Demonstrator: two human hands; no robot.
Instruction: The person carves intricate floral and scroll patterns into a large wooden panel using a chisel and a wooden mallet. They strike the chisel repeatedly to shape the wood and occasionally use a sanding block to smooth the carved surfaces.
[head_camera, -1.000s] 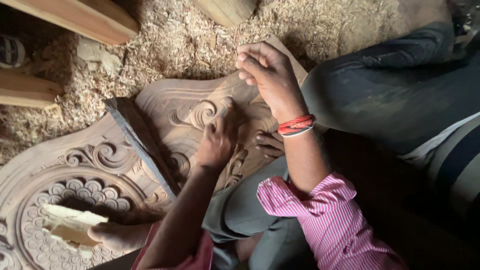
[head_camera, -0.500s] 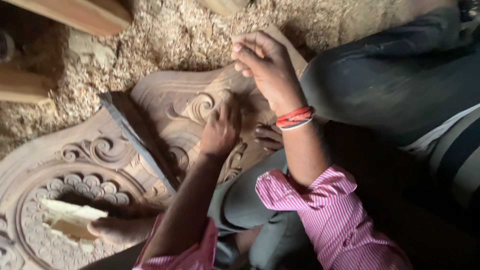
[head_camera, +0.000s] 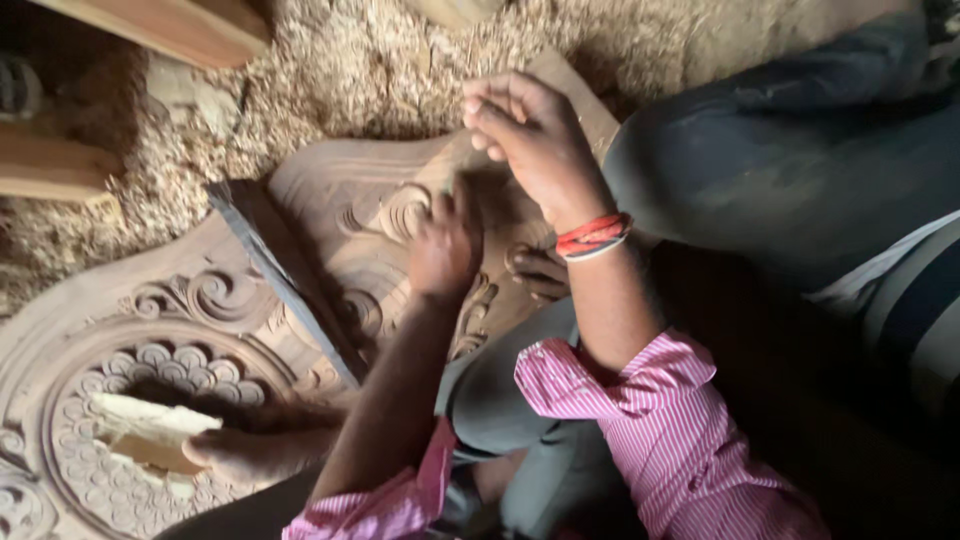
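Observation:
A large carved wooden panel (head_camera: 330, 200) with scrolls and a round rosette lies on the ground. My left hand (head_camera: 445, 248) presses down on its scroll carving, fingers curled; whether anything is under them is hidden. My right hand (head_camera: 528, 135) hovers just above and to the right of it, over the panel's upper edge. Its fingers are curled together with nothing visible in them. A red band (head_camera: 592, 236) circles that wrist. Both arms wear pink striped sleeves (head_camera: 650, 420).
A dark flat bar (head_camera: 285, 275) lies slanted across the panel. A bare foot (head_camera: 250, 452) and a pale wood block (head_camera: 150, 430) rest on the rosette. Toes (head_camera: 540, 272) sit beside my left hand. Wood shavings (head_camera: 350, 60), planks (head_camera: 170, 25) and a dark-trousered leg (head_camera: 800, 150) surround the panel.
My left hand has slid a little up the scroll carving. My right hand has stayed raised in almost the same spot.

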